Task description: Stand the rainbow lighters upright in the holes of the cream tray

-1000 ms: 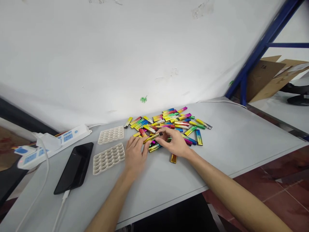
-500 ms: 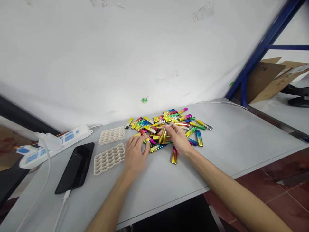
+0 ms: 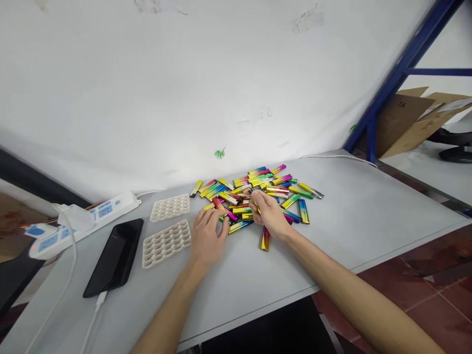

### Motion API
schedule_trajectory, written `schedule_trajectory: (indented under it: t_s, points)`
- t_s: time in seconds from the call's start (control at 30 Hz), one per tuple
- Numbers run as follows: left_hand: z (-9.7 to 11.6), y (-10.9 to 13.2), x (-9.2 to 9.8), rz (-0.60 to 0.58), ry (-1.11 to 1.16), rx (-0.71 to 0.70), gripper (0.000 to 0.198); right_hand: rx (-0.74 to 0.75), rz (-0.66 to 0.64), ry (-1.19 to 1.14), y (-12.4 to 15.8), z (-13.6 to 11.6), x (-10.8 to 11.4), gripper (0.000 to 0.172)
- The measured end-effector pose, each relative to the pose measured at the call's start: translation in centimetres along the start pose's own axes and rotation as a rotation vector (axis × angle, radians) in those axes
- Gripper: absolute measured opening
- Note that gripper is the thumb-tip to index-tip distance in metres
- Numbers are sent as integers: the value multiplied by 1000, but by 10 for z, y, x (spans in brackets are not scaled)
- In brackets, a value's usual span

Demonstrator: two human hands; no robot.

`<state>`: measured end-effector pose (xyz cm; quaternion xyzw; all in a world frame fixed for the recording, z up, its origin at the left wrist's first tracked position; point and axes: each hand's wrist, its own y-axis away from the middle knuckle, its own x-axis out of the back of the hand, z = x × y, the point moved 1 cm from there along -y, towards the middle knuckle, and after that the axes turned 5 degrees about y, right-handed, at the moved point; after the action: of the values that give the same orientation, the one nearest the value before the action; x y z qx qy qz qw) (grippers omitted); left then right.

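A loose pile of shiny lighters (image 3: pixel 291 200) in yellow, red, green, blue and pink lies on the grey table, mostly beyond my hands. My right hand (image 3: pixel 268 212) is closed round one lighter at the front of the pile; its fingers hide most of it and only a bit of its dark top shows. My left hand (image 3: pixel 209 235) rests palm down at the pile's left edge, fingers apart and holding nothing, close to a few lighters. Two pale trays with rows of holes, the near tray (image 3: pixel 166 243) and the far tray (image 3: pixel 170 207), lie to its left.
On the left are a black phone (image 3: pixel 115 258) with a charging cable and a white power strip (image 3: pixel 112 209). A white wall stands behind the table (image 3: pixel 250 295). At right are a blue metal frame (image 3: pixel 396 73) and cardboard boxes (image 3: pixel 401 120).
My right hand has turned the lighter, which showed its gold side before and is now mostly hidden behind the fingers. The left hand stays nearly still.
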<state>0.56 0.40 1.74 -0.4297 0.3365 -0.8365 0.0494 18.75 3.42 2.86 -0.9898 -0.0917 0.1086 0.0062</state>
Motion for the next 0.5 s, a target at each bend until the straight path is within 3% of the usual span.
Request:
schedule_trajectory:
  t_s: [0.23, 0.5]
  points:
    - [1, -1, 1, -22, 1, 33, 14, -19, 23, 4, 1, -1, 0, 31]
    - [1, 0, 1, -23, 12, 30, 13, -32, 35, -44, 0, 2, 2, 43]
